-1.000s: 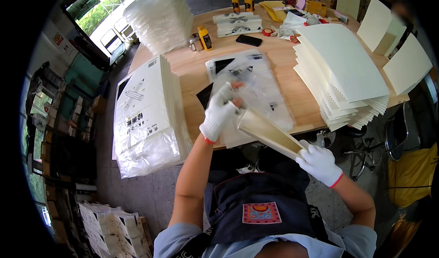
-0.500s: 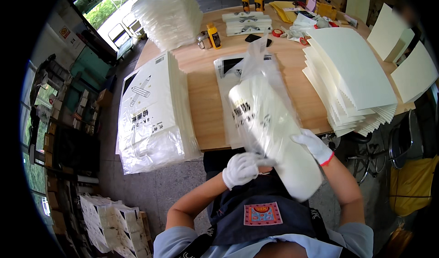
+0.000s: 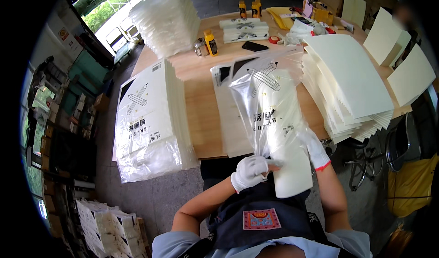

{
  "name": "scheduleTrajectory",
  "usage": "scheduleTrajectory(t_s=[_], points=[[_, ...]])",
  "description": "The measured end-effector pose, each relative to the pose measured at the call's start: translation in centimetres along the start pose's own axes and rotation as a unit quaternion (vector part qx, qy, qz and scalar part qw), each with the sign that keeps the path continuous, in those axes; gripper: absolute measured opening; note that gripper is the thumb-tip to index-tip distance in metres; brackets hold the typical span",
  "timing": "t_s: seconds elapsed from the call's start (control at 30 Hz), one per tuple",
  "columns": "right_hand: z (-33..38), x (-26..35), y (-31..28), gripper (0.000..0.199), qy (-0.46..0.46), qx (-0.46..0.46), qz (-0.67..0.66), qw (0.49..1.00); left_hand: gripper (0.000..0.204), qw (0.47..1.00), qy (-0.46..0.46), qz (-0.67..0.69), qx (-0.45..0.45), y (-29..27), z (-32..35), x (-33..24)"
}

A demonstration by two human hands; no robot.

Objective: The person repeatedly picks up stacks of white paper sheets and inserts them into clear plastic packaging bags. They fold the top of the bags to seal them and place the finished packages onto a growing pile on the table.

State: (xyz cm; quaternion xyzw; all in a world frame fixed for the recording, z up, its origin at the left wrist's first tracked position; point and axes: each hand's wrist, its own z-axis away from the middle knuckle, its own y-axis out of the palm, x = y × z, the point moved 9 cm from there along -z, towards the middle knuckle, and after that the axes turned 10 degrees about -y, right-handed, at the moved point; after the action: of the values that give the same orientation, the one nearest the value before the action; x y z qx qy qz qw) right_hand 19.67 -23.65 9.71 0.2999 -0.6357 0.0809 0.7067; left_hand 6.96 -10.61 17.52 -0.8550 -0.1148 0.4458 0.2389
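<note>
A curled sheaf of white paper sits partly inside a clear printed plastic bag, its near end sticking out in front of my apron. My left hand, in a white glove with bare fingertips showing, pinches the bag's near edge at the left of the sheaf. Against the sheaf's right side, my gloved right hand grips paper and bag together, its fingertips partly hidden. The bag's far end stands puffed and loose. Beneath it, flat printed bags lie on the wooden table.
To the left stands a pile of filled paper packs; behind it rises a tall stack of clear-wrapped packs. Fanned white paper is piled at right. A yellow-orange bottle, a glass jar and a black phone stand or lie farther back.
The sheaf and bag have swung more upright, and the bag's far end has opened out to the right, showing its pencil print. My left hand has moved slightly right, onto the bag's edge.
</note>
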Motion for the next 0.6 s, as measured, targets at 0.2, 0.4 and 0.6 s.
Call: scheduleTrajectory(t_s=[0.2, 0.4, 0.6], points=[[-1.4, 0.6, 5.2, 0.033, -0.231, 0.077, 0.716, 0.654, 0.023, 0.998, 0.011, -0.055, -0.017, 1.9, -6.1, -3.2], [0.7, 0.5, 7.9, 0.034, -0.298, 0.059, 0.657, 0.690, 0.024, 0.987, -0.055, -0.096, -0.113, 1.3, -5.7, -1.3], [9.9, 3.5, 7.9, 0.041, -0.345, -0.068, 0.631, 0.691, 0.016, 0.965, -0.143, -0.172, -0.135, -0.5, 1.0, 2.1]])
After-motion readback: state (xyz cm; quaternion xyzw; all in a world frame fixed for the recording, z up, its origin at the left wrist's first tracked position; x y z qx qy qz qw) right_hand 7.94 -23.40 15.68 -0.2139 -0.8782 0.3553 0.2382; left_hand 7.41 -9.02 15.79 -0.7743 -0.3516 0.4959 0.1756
